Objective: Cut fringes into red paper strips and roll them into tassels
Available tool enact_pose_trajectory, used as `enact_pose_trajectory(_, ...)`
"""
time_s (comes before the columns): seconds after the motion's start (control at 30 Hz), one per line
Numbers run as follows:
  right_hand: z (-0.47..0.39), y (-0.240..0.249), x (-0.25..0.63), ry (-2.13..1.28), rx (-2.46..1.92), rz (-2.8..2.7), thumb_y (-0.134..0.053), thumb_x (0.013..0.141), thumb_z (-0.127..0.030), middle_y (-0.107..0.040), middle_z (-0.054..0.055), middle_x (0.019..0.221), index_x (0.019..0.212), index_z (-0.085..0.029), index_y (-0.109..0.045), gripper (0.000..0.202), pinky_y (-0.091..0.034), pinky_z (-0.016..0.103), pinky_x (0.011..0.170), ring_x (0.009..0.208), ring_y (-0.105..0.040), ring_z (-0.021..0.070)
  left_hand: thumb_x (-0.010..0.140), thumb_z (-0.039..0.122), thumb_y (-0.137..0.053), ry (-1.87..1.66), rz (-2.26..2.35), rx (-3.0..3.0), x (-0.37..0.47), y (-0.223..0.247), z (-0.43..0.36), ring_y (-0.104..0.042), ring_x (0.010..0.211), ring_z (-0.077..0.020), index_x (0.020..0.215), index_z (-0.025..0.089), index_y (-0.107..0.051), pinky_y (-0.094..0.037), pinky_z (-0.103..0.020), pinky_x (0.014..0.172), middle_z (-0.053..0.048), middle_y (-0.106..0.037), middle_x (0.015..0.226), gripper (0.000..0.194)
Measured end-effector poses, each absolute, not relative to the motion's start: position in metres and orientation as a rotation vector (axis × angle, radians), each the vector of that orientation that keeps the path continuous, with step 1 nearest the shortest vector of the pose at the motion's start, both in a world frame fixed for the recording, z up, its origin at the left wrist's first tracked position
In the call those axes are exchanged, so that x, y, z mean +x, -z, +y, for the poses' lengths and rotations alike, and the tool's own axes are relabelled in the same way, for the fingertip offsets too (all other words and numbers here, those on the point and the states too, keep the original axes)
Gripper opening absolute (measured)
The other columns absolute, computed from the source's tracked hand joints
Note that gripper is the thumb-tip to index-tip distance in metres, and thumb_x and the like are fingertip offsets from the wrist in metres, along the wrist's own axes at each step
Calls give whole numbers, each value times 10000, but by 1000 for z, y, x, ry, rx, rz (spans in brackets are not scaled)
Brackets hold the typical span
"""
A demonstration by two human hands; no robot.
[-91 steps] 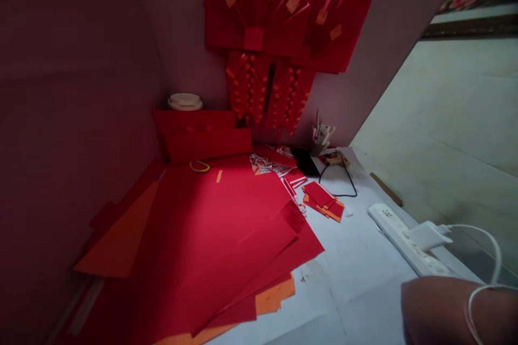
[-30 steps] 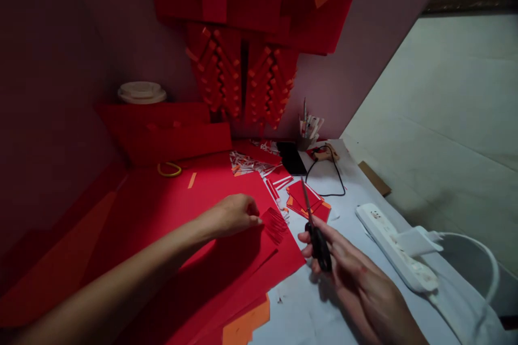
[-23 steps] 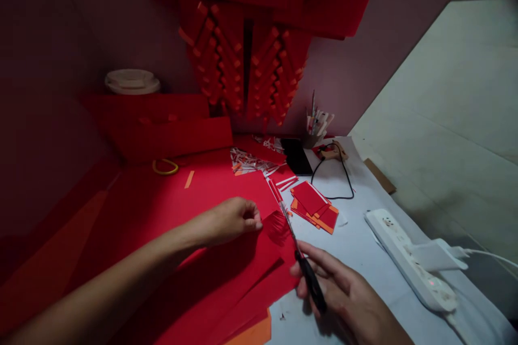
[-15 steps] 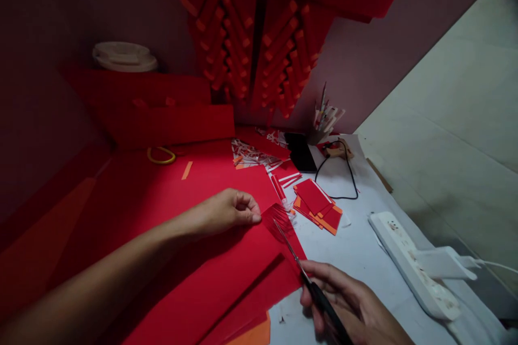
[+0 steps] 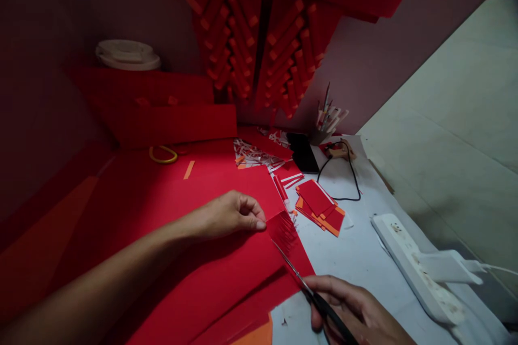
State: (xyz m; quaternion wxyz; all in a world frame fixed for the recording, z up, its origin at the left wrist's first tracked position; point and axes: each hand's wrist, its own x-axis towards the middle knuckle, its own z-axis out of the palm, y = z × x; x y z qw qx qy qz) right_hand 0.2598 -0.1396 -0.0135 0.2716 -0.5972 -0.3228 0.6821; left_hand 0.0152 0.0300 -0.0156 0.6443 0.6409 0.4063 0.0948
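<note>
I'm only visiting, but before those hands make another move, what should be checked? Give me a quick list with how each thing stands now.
1. Left hand at the fringed red paper: ok, thumb and fingers closed at its edge.
2. Right hand holding the scissors: ok, by the black handles.
3. Blades apart from the left fingertips: ok, a gap shows.
4. Blades parted: cannot tell, too thin in this view.
5. Power strip apart from the right hand: ok.
</note>
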Motion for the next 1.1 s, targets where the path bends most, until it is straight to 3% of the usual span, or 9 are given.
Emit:
enact_pose_trajectory(0.2,-137,21,259,-1920,-1467,-823,-759,789,-521,-704,46,809,1142,-205,-723,475,-421,224,519,535,-548,101,704,441,-728,-167,912,1479,15,13,30,-411,572,-108,785,178,-718,-290,-219,535,37,-573,622,275)
enact_pose_trajectory(0.43,-136,21,258,-1894,-1453,-811,-737,834,-466,-708,46,819,1151,-193,-714,420,-347,189,470,535,-554,79,700,371,-767,-147,865,1425,13,13,29,-507,589,-111,824,173,-712,-361,-223,558,11,-670,678,240)
enact_pose_trajectory(0.7,-134,21,257,-1876,-1447,-799,-742,823,-497,-702,49,806,1145,-178,-720,453,-282,180,440,512,-536,63,742,370,-735,-135,735,1239,17,13,22,-537,482,-88,784,181,-582,-466,-243,534,78,-529,609,247)
enact_pose_trajectory(0.9,-138,26,262,-1889,-1467,-831,-706,874,-459,-702,51,842,1184,-184,-693,415,-318,183,464,549,-551,73,716,418,-750,-162,776,1259,17,12,23,-602,546,-120,780,176,-557,-425,-224,537,55,-569,620,316)
enact_pose_trajectory(1.1,-143,29,268,-1865,-1501,-901,-667,898,-476,-705,57,872,1211,-205,-675,414,-353,202,497,581,-555,93,761,468,-713,-143,826,1388,8,2,32,-393,471,-78,690,168,-564,-280,-201,461,60,-491,541,343)
